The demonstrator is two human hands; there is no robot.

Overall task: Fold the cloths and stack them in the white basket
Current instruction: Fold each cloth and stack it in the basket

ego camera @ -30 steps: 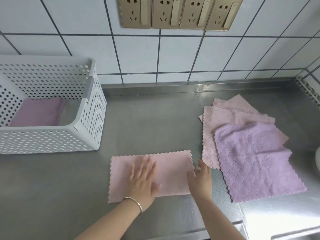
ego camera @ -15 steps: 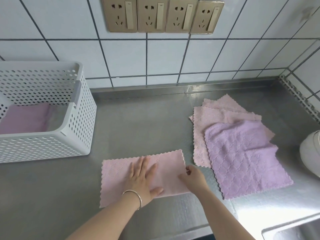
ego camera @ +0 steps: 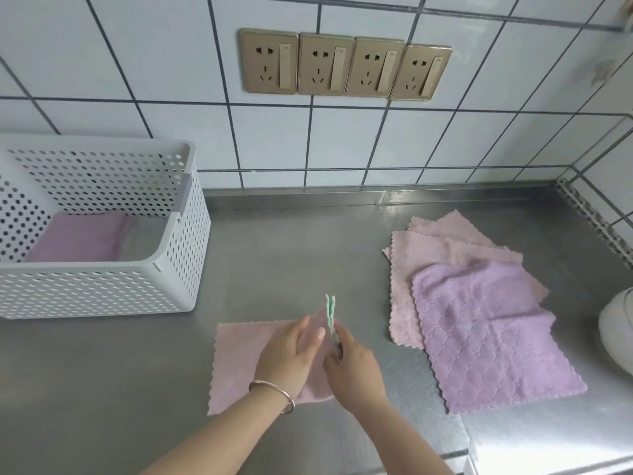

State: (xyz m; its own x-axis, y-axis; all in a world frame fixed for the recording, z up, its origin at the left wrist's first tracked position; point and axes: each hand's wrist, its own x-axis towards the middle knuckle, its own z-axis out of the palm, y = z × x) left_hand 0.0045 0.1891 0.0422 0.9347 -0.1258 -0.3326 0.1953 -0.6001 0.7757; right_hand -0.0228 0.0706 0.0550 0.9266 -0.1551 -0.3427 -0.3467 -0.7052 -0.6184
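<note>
A half-folded pink cloth (ego camera: 236, 361) lies on the steel counter in front of me. My right hand (ego camera: 354, 370) pinches its right edge and holds that edge up on end, so I see it edge-on with a greenish trim. My left hand (ego camera: 291, 354) rests flat on the middle of the cloth, fingers apart, a bangle on the wrist. The white perforated basket (ego camera: 102, 289) stands at the left with a folded purple cloth (ego camera: 82, 238) on its floor. To the right lies a loose pile: a purple cloth (ego camera: 486, 330) on top of pink cloths (ego camera: 424, 255).
The counter (ego camera: 291, 255) runs back to a tiled wall with a row of gold sockets (ego camera: 346, 65). A white rounded object (ego camera: 616, 334) sits at the right edge. The counter's front edge is close below my arms.
My right hand closed on the cloth's right edge and lifted it upright toward the left. My left hand stayed pressed on the cloth. The camera tilted up.
</note>
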